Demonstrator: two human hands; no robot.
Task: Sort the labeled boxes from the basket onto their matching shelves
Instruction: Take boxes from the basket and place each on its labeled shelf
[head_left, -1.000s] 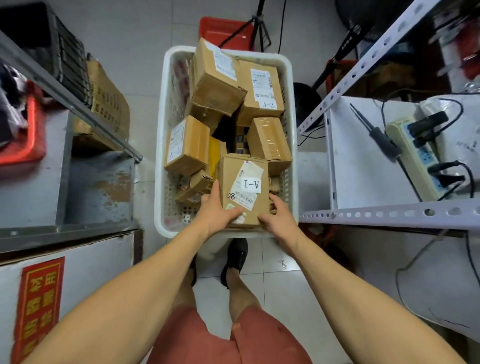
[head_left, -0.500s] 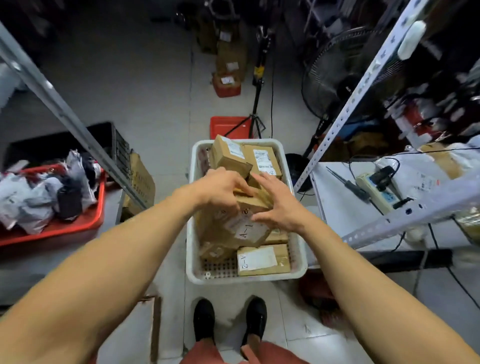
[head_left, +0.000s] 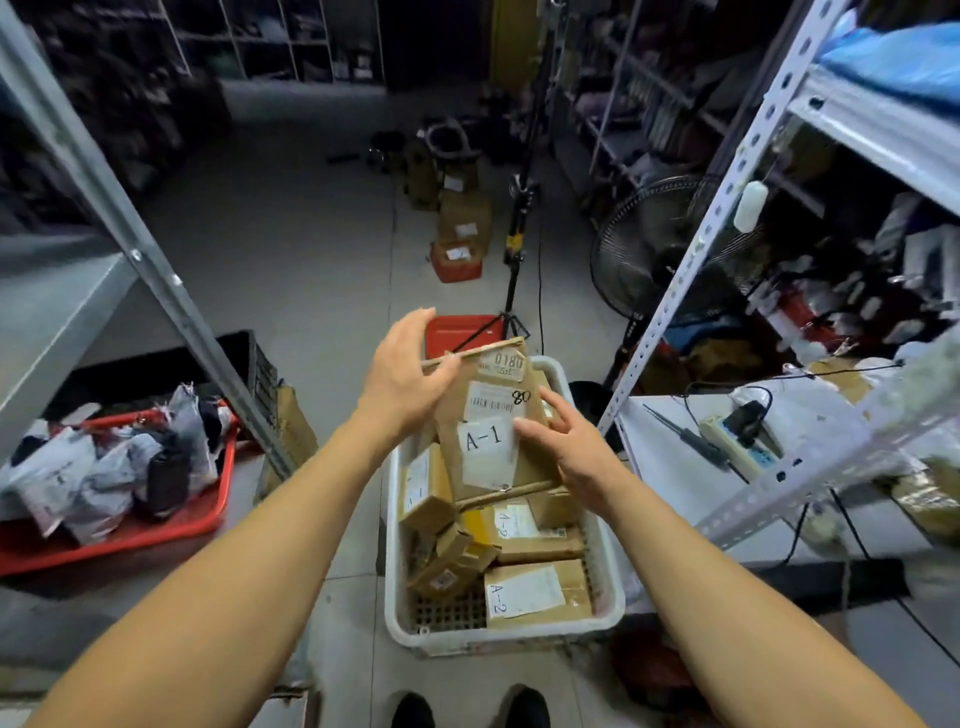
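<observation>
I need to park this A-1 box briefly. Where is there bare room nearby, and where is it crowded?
Bare patches: the white shelf board on the right, between the upright post and the power strip; the grey shelf on the left; the floor ahead, left of the tripod. Crowded: the white basket, full of boxes, and the red tray, heaped with bagged parcels.

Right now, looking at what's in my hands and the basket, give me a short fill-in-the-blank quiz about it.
1. The lifted box between the left hand and right hand is labeled ____.
2. The box at the near end of the white basket is labeled ____.
3. The tray of bagged items on the left is coloured ____.

Missing words: A-1; A-2; red
</observation>
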